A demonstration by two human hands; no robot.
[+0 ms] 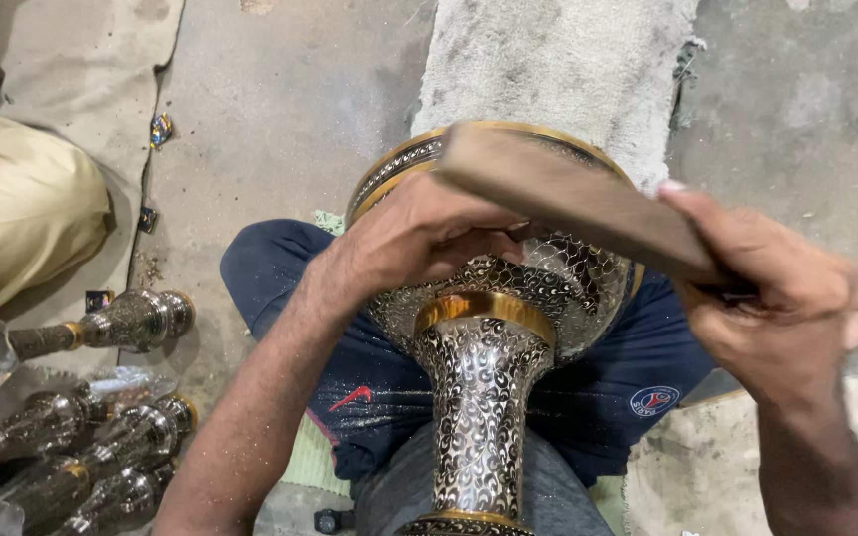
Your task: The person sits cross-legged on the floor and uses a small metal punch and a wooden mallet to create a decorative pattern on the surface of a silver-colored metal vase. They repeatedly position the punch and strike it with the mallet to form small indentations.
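A large metal vase (484, 367) with fine black-and-silver engraving and gold bands lies across my lap, its wide mouth pointing away from me. My left hand (419, 233) rests curled on the vase's bulging body, fingers closed around something small that I cannot make out. My right hand (767, 288) grips one end of a flat wooden mallet (568, 194), which slants up to the left over the vase's rim. The mallet is slightly blurred.
Several smaller engraved vases (101, 397) lie in a pile on the floor at the lower left. Another person's beige-clothed leg (22, 203) is at the left edge. A grey carpet strip (558, 60) runs beyond the vase over a concrete floor.
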